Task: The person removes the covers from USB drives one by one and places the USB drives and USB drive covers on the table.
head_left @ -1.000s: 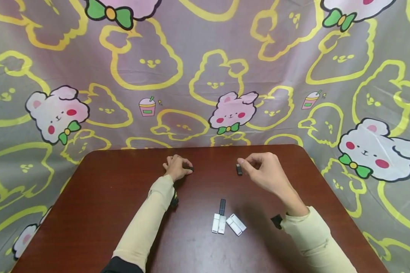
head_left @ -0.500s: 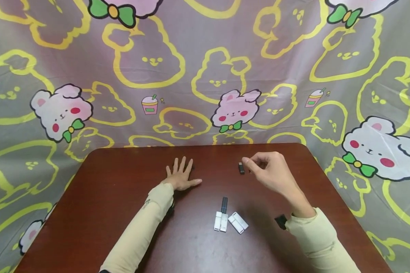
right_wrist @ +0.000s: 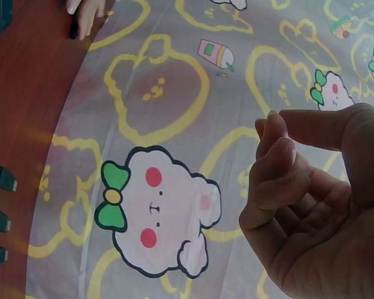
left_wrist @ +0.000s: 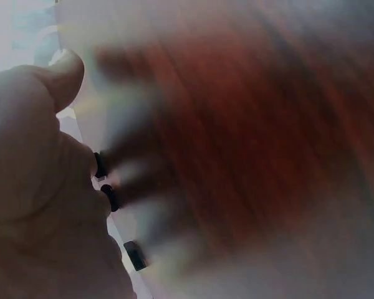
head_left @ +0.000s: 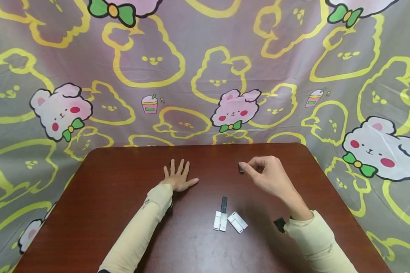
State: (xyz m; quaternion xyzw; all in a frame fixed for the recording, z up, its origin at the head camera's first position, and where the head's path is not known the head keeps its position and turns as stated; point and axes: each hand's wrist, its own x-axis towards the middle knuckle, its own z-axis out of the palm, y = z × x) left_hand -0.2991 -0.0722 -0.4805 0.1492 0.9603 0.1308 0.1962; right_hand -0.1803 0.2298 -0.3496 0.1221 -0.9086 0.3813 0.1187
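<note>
My left hand (head_left: 177,178) lies palm down towards the back of the table, fingers straight and spread, with no object in its grasp. Small black pieces (left_wrist: 135,255) sit beyond its fingers in the left wrist view. My right hand (head_left: 264,172) hovers with its fingers curled and thumb tip against the index finger; nothing shows between them in the right wrist view. In the head view its fingertips overlap a black USB stick (head_left: 240,169) on the table. Three black USB sticks (right_wrist: 5,178) line the table edge in the right wrist view.
Several white USB sticks (head_left: 237,222) lie mid-table, with a dark stick (head_left: 224,204) just behind them. A black square piece (head_left: 279,224) shows by the right sleeve. Behind the brown table (head_left: 89,212) hangs a patterned cloth (head_left: 177,125).
My left hand, with fingers bent at a small dark thing a second ago, has spread its fingers and shifted slightly left. My right hand has dipped slightly, its fingertips now overlapping the black USB stick.
</note>
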